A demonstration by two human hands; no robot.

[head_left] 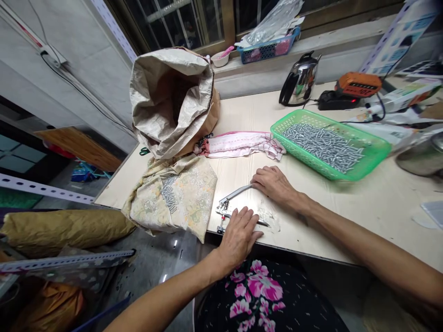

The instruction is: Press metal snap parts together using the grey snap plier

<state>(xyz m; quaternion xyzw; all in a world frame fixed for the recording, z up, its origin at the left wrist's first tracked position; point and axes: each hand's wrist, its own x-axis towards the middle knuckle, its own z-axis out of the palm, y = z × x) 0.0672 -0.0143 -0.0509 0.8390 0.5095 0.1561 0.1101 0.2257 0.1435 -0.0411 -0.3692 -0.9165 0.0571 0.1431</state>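
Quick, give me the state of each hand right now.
Left hand: open, flat on the metal hand tool at the table edge.
Right hand: open, fingertips resting on the tool's upper handle, gripping nothing.

paper sack (173, 99), kettle (299, 79) (steel), blue basket (268, 50)

Bare-armed person, no sleeves visible; left hand (238, 235) and right hand (275, 184) ungloved; black garment (263, 299) with pink flowers at 6 o'clock.
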